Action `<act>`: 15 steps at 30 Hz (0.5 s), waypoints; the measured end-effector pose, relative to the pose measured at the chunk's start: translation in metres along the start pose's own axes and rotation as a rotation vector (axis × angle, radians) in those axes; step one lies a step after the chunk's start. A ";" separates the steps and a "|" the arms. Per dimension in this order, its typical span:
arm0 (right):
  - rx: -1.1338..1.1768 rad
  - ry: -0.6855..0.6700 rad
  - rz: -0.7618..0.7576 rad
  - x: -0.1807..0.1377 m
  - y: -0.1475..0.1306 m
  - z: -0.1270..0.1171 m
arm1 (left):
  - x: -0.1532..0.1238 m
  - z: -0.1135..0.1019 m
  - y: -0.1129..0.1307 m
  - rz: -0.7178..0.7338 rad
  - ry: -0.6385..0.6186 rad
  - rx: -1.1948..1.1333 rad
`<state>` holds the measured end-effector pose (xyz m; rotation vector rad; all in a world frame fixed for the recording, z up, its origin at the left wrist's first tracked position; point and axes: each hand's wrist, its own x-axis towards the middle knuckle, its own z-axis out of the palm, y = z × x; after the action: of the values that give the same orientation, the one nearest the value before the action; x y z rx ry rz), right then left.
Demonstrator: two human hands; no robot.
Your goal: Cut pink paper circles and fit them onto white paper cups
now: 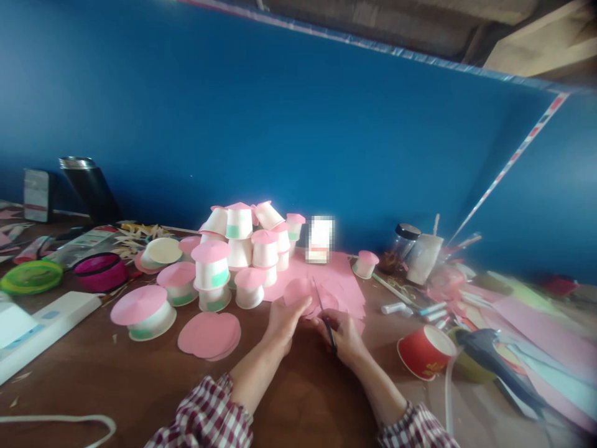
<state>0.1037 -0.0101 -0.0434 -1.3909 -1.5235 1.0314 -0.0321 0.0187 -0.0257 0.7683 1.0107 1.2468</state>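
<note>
Between the thumb and fingers of my left hand [284,320] is a round pink paper disc [297,292]. My right hand [344,336] is closed around the black handles of a pair of scissors [329,323]; the thin blades point up and away, close to the disc's right side. More pink paper sheets [342,277] lie flat beyond both hands. A small stack of cut pink circles [209,336] rests on the table left of my left arm. Behind it stand several white paper cups with pink conical paper tops [212,264], some piled on others.
On the right are a red paper cup [425,353], a dark glue gun [501,361], markers [433,311] and a lidded jar [400,246]. A white power strip [56,326], magenta bowl [100,272] and green lid [30,278] sit left. The blue partition [280,124] closes off the back.
</note>
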 end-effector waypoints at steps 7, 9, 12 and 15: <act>0.049 0.003 -0.001 -0.001 -0.003 0.001 | -0.003 0.002 0.004 -0.045 -0.014 -0.002; 0.045 0.003 -0.006 -0.001 -0.002 0.000 | -0.004 0.003 0.005 -0.046 -0.015 -0.013; 0.018 0.005 -0.017 0.000 -0.002 -0.001 | -0.004 0.003 0.004 -0.040 -0.019 -0.025; -0.010 0.015 -0.034 0.000 -0.003 -0.001 | -0.003 0.002 0.002 -0.029 -0.026 -0.017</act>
<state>0.1037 -0.0106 -0.0406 -1.3725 -1.5386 0.9921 -0.0312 0.0167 -0.0224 0.7528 0.9858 1.2164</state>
